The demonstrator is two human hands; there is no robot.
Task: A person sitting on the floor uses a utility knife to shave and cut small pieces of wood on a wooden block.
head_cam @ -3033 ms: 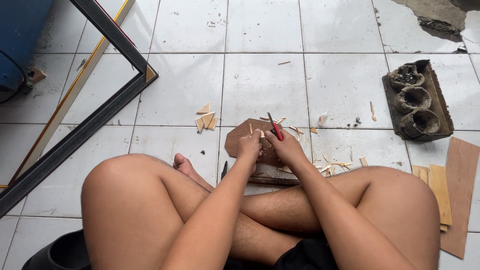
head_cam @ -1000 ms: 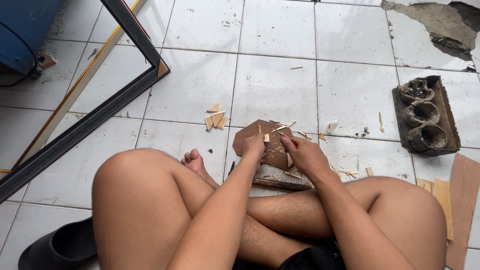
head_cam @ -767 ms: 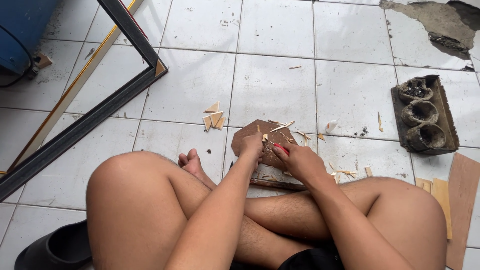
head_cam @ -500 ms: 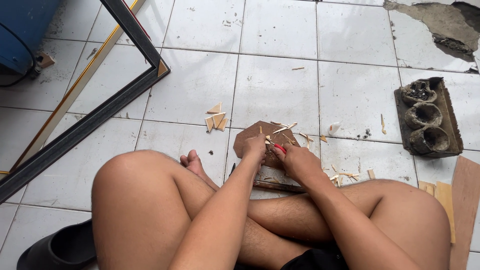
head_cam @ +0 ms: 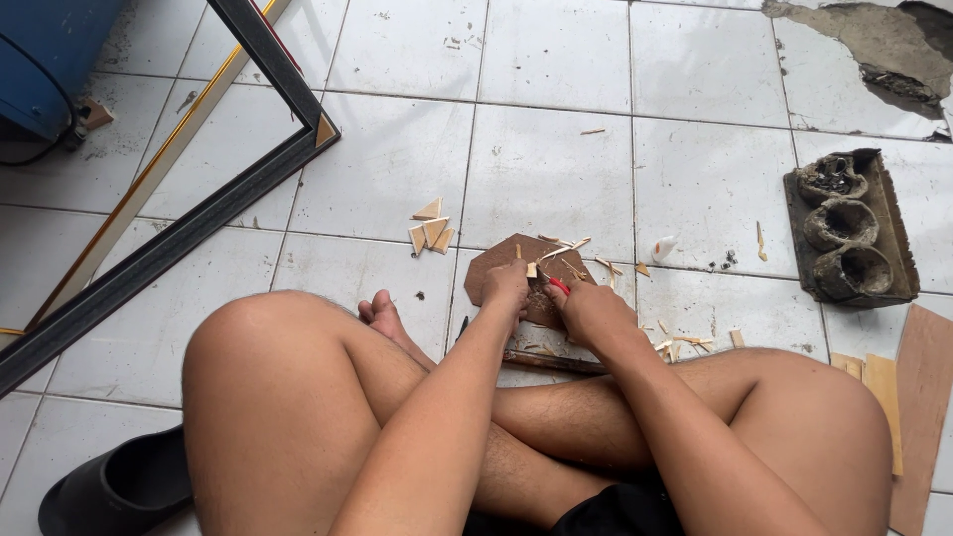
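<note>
blue barrel (head_cam: 50,60) | black frame (head_cam: 189,238) | black sandal (head_cam: 114,486) | three-hollow mould (head_cam: 844,233)

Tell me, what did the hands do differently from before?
The right hand had its red tool raised, tip up, three seconds ago; it has come down and now lies low against the brown board. The left hand stays pressed on the board beside it. The wood chips, black frame and clay tray lie as before.
</note>
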